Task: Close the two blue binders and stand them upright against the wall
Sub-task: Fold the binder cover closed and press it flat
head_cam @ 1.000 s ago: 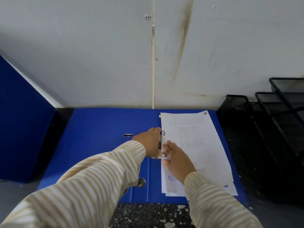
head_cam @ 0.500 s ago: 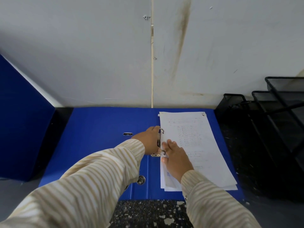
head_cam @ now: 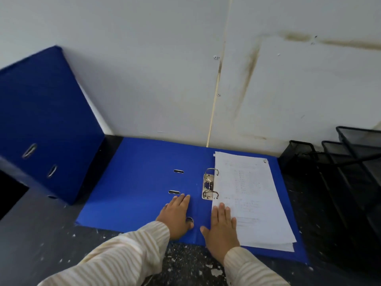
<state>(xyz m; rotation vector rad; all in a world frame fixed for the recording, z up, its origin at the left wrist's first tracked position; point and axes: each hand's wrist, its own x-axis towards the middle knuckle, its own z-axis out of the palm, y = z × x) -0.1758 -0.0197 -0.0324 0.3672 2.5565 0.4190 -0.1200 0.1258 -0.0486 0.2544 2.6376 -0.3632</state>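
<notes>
Lying open and flat on the dark, paint-flecked tabletop [head_cam: 41, 234]: one blue cardboard lever-arch binder [head_cam: 144, 182], its far edge against the stained white wall [head_cam: 144, 69].

Right cover: stack of white printed paper sheets [head_cam: 251, 193], held on the silver metal ring mechanism [head_cam: 210, 185] beside the spine.

Left hand [head_cam: 177, 215]: flat, palm down on the left cover near the spine, fingers straight and together, tips just below the nearer of two metal-edged slots; grips nothing.

Right hand [head_cam: 222, 230]: flat, fingers straight, resting on the near left corner of the paper stack, thumb spread onto the spine; grips nothing.

Both arms wear cream striped sleeves [head_cam: 123, 259].

Second blue cardboard binder [head_cam: 47, 124]: closed, standing on the tabletop at the left by the wall, well apart from both hands; contact with the wall cannot be told.

Black wire-mesh tray rack [head_cam: 350, 157]: far right, by the wall, just beside the open binder's right cover.
</notes>
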